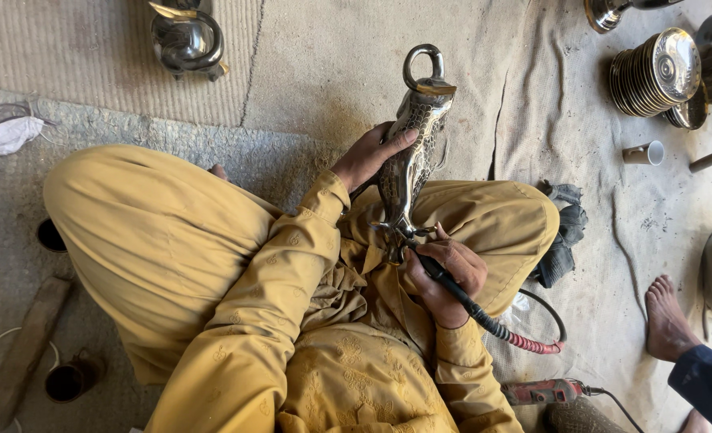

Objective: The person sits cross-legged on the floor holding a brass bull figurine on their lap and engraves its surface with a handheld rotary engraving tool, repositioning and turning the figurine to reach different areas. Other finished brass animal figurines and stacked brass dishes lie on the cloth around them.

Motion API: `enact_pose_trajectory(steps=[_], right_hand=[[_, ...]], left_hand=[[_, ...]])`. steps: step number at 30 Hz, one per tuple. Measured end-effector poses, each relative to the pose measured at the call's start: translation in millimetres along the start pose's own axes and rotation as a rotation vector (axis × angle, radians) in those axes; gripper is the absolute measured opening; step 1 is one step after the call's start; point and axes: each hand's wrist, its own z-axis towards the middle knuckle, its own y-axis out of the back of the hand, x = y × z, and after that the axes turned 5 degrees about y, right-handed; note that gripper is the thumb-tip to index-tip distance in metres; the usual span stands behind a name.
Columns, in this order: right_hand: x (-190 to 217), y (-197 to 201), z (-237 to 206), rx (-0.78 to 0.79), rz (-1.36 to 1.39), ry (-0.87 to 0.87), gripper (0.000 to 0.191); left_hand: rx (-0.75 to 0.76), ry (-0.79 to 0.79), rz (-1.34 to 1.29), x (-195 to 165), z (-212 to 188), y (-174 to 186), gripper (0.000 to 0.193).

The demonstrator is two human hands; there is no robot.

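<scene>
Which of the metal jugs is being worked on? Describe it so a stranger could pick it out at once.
Start at the person's yellow-trousered lap. The jug stands up from it, gripped by the left hand, while the right hand holds a black pen-like tool at its lower end. Unlike the plain shiny jug lying on the mat beyond, this one is covered in fine engraved pattern.

Engraved metal jug upright on lap; black engraving tool at base.

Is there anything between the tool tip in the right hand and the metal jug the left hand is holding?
Nothing visible. The right hand holds the tool right at the jug's lower end, and the left hand grips higher up.
</scene>
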Motion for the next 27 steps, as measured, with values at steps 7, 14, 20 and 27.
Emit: enact_pose_trajectory(steps=[7, 14, 20, 27], right_hand=[[1.2, 1.6, 1.3, 0.003, 0.016, 0.003, 0.011], [0.0, 2.0, -0.6, 0.008, 0.046, -0.007, 0.011], [-1.9, 5.2, -3.3, 0.013, 0.098, 0.003, 0.011], [-10.0, -1.3, -6.3, -0.080, 0.097, -0.038, 0.012]], left_hand=[[-0.030, 0.038, 0.016, -0.4, -1.6, -0.5, 0.094], [-0.030, 0.026, 0.029, 3.1, -0.3, 0.8, 0.095], [-0.021, -0.001, 0.023, 2.9, -2.0, 0.2, 0.094], [0.006, -0.023, 0.015, 0.1, -2.3, 0.9, 0.090]])
